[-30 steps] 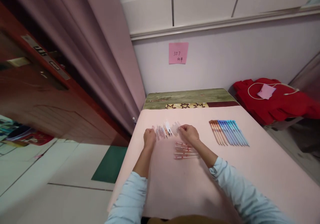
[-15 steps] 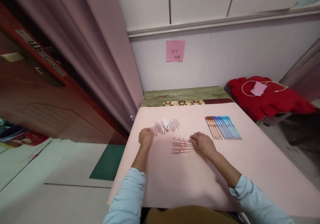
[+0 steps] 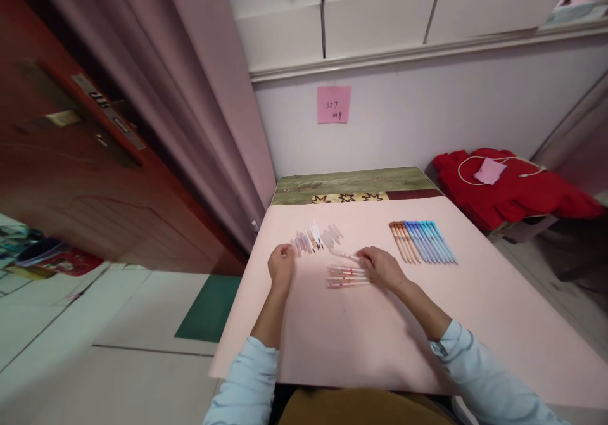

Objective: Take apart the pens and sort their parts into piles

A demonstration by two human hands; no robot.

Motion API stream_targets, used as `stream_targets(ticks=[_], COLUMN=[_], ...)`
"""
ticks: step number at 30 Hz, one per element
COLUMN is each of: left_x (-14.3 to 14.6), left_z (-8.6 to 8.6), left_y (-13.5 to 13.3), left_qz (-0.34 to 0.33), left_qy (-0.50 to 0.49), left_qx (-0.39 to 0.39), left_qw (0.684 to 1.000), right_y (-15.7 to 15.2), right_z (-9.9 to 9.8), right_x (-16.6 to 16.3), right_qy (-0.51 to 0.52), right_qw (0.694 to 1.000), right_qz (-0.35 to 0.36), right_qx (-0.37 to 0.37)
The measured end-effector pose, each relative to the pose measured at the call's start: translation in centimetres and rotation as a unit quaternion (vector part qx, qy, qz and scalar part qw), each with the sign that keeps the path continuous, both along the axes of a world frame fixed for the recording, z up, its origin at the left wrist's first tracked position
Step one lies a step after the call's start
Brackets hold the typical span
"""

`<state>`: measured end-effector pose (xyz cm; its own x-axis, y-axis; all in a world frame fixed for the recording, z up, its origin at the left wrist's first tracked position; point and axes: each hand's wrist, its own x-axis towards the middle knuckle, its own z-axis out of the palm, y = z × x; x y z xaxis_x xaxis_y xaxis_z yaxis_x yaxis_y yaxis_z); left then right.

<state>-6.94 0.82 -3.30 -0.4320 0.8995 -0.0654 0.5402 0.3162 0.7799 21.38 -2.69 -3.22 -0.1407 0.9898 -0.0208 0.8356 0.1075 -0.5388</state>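
Note:
My right hand (image 3: pixel 384 268) pinches the end of one white pen barrel with red marks (image 3: pixel 346 256), raised slightly at an angle. Below it lie several more white, red-marked barrels (image 3: pixel 349 277), their right ends partly hidden by my fingers. At the left, my left hand (image 3: pixel 281 263) rests with its fingers curled closed; whatever they hold is hidden. Beside it lies a row of slim, pinkish-grey parts (image 3: pixel 301 243). White sticks with dark tips (image 3: pixel 316 237) come after them, then a patch of small greyish pieces (image 3: pixel 333 235).
A neat row of brown, blue and turquoise pens (image 3: pixel 422 242) lies at the right on the pink-covered table (image 3: pixel 342 336). A pink note (image 3: pixel 334 104) is on the wall. Red cloth (image 3: pixel 513 190) with a white cable lies beyond the table's right edge.
My right hand has lifted one red-marked barrel away from the others, towards the back. My left hand stays near the slim parts. The view has shifted slightly.

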Motion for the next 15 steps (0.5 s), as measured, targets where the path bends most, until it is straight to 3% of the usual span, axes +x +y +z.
stream_targets(ticks=[2, 4, 6, 8, 11, 15], left_x=[2.0, 4.2, 6.3, 7.8, 8.6, 8.4], left_z=[0.6, 1.4, 2.3, 3.2, 4.3, 5.0], left_y=[-0.9, -1.7, -2.4, -3.0, -3.4, -3.6], left_qz=[-0.047, -0.129, -0.184, -0.198, -0.186, -0.177], left_qy=[-0.064, -0.271, -0.42, -0.519, -0.586, -0.604], left_qx=[0.02, 0.024, 0.012, 0.008, 0.005, -0.019], left_qw=[0.997, 0.954, 0.888, 0.831, 0.788, 0.777], right_y=[-0.3, -0.8, -1.4, -2.0, -2.8, -3.1], right_z=[0.6, 1.4, 2.3, 3.1, 3.8, 4.0], right_x=[-0.5, -1.6, -2.9, -3.9, -4.6, -4.5], right_qy=[0.122, 0.283, 0.437, 0.542, 0.626, 0.656], right_qw=[0.992, 0.958, 0.891, 0.818, 0.734, 0.657], right_qz=[-0.019, -0.033, -0.043, -0.047, -0.033, -0.01], right_qx=[0.002, -0.036, -0.114, -0.187, -0.261, -0.373])
